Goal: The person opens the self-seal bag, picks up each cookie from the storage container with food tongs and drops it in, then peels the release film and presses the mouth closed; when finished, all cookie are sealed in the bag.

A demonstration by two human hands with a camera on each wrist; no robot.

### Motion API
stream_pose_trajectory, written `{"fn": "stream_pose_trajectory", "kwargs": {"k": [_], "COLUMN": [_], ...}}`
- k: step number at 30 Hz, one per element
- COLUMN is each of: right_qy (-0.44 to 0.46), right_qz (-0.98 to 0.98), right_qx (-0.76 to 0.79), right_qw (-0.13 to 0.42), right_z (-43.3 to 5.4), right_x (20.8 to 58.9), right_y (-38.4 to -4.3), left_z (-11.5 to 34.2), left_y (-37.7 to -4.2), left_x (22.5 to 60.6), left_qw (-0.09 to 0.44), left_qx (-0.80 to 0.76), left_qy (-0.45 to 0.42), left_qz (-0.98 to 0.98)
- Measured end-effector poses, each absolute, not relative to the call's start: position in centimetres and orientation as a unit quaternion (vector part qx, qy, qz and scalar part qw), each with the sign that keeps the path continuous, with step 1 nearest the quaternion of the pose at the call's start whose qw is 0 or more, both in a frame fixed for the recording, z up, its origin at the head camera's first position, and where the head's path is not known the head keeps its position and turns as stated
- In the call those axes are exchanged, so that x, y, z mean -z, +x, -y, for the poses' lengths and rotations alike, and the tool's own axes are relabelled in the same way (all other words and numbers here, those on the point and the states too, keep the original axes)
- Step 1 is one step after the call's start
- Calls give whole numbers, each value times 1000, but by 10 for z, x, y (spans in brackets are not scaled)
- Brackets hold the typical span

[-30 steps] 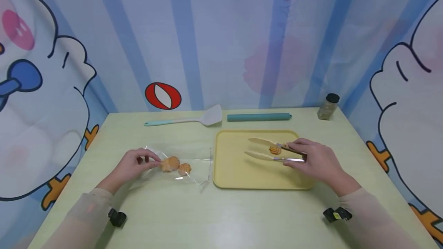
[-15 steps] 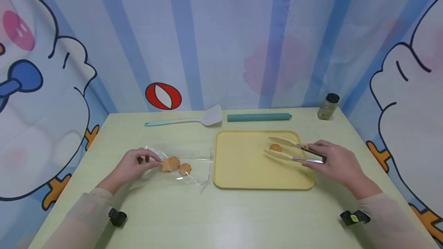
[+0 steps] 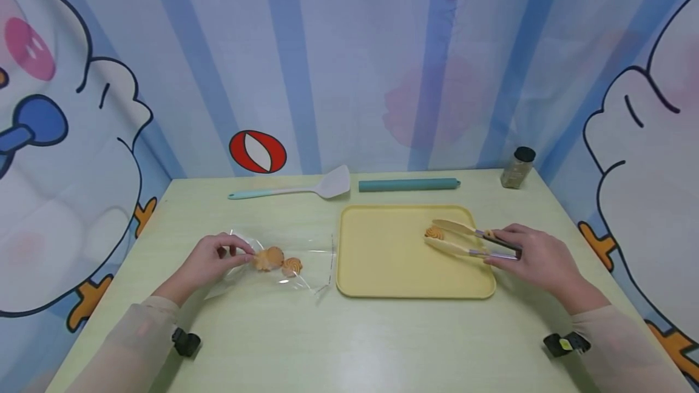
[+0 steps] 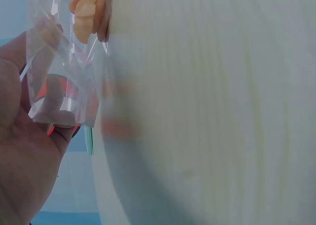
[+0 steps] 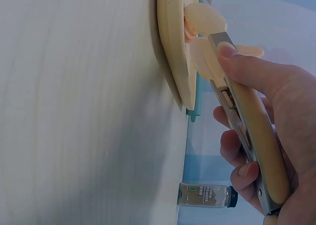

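Observation:
In the head view my left hand [image 3: 210,262] pinches the near-left end of a clear plastic bag [image 3: 319,259] lying on the table. Inside the bag are golden swirled cookies [image 3: 292,267], bunched close to my fingertips. My right hand [image 3: 540,256] grips a pair of tongs [image 3: 450,247] with cream tips and metal arms. Their tips stand apart, one on each side of a single cookie [image 3: 434,233] on the yellow tray [image 3: 382,275]. The right wrist view shows the thumb on the upper arm of the tongs [image 5: 256,131]; whether the tips touch the cookie cannot be told.
Behind the bag lies a white spatula [image 3: 331,184] with a mint handle. A teal rolled stick [image 3: 409,185] lies behind the tray. At the back right corner stands a spice jar [image 3: 516,170] with a black lid. A printed curtain [image 3: 349,65] surrounds the table.
My right hand has drawn the tongs to the right, so their tips now flank the cookie rather than reaching past it. My left hand and the bag have stayed put.

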State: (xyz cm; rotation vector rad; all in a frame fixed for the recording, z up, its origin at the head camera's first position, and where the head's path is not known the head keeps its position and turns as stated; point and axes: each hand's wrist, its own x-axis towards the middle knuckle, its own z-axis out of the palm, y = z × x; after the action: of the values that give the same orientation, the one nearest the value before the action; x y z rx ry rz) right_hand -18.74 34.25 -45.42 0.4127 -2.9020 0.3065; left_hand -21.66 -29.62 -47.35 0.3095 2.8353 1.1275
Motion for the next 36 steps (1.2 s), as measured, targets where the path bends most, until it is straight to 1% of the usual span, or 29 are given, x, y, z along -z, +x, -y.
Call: {"fn": "stream_pose_trajectory", "kwargs": {"k": [11, 20, 27, 36], "right_qy": [142, 166, 183, 235], "right_qz": [979, 973, 968, 950], "right_qx": [-105, -106, -108, -131], "right_qw": [98, 124, 136, 158], "right_z": [-343, -338, -322, -294], "right_x": [457, 458, 452, 449], "right_y": [-189, -188, -186, -185], "left_z": [297, 297, 296, 296], "left_y": [-219, -219, -217, -218], "left_x": [476, 477, 473, 474], "left_qw": [39, 40, 36, 30], "left_qx": [-372, -372, -373, -373], "left_qy": [109, 109, 110, 122], "left_qz": [-921, -921, -921, -919]}}
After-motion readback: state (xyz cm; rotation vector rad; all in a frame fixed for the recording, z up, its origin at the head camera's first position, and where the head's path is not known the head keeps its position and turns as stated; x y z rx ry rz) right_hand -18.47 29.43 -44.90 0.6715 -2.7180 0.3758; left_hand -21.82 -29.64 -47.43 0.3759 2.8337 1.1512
